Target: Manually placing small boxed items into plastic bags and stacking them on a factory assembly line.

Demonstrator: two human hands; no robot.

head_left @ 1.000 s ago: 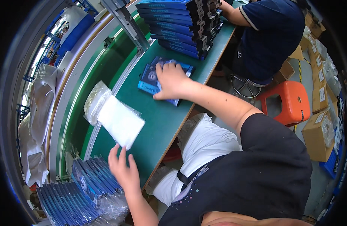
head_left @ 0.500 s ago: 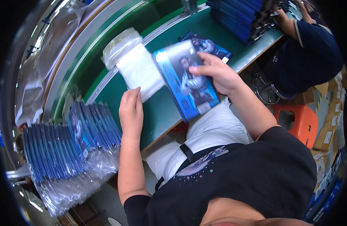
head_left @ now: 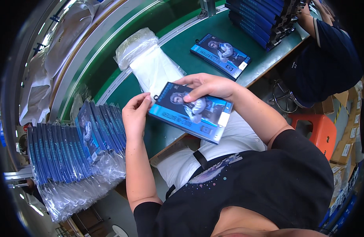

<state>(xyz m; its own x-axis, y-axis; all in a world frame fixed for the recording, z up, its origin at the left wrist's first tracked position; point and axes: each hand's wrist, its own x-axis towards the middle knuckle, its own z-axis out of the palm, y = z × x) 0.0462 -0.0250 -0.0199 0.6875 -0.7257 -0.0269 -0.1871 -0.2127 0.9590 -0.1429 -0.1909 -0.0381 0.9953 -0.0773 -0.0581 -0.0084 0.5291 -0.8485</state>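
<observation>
My right hand (head_left: 214, 87) grips a flat blue printed box (head_left: 182, 115) by its far edge, thumb on the printed front. The box is tilted above the bench edge, with a small black hook tab at its left corner. My left hand (head_left: 135, 114) is closed in a pinch at the near edge of a stack of clear-white plastic bags (head_left: 152, 67), next to the hook tab. The box hides part of the bags' near end. Another blue box (head_left: 221, 55) of the same kind lies flat on the green bench (head_left: 176, 49), beyond my right hand.
Several bagged blue boxes (head_left: 57, 154) stand in rows at the left. A tall stack of blue boxes (head_left: 255, 19) is at the far right, beside a co-worker in a dark shirt (head_left: 332, 59). An orange stool (head_left: 318, 132) and cartons (head_left: 344, 144) stand at the right.
The box in my right hand has come nearer and turned, its left corner now close to my left fingertips. The box lying on the bench is now fully uncovered.
</observation>
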